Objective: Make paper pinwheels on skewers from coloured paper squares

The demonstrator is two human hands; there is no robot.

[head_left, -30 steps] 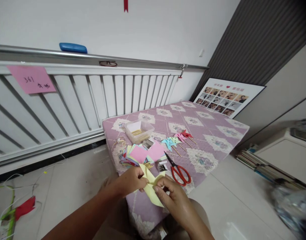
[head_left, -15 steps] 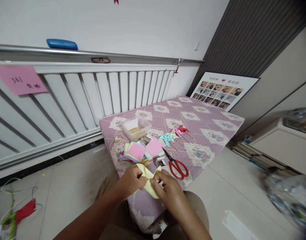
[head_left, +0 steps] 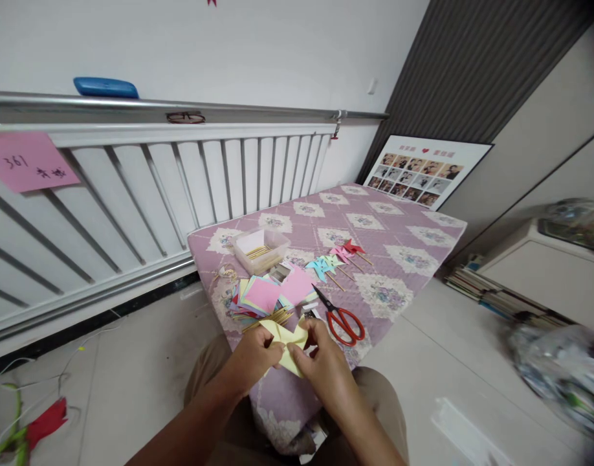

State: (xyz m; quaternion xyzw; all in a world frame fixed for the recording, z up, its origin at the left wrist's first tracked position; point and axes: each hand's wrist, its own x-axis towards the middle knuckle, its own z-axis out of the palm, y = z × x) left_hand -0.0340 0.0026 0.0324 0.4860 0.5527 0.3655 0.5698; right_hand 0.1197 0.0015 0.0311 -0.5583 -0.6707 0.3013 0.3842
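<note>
My left hand [head_left: 252, 358] and my right hand [head_left: 321, 364] both pinch a folded yellow paper [head_left: 288, 339] just above the near corner of a purple quilted mattress [head_left: 398, 255]. Both sets of fingers are closed on the paper, which is partly folded into pointed flaps. Right behind it lie a pile of coloured paper squares [head_left: 265, 296] and some thin wooden sticks [head_left: 272, 317]. Red-handled scissors [head_left: 341, 320] rest on the mattress just right of my right hand.
Finished paper pinwheels [head_left: 336, 259] lie mid-mattress, and a clear plastic box [head_left: 259, 250] with sticks behind the paper pile. A white slatted rail [head_left: 180, 175] runs along the left. A photo board [head_left: 420, 171] leans at the back; books [head_left: 491, 298] are stacked on the floor right.
The view has shifted right and down slightly. My hands have drawn closer together and the yellow paper is folded more compactly between them.
</note>
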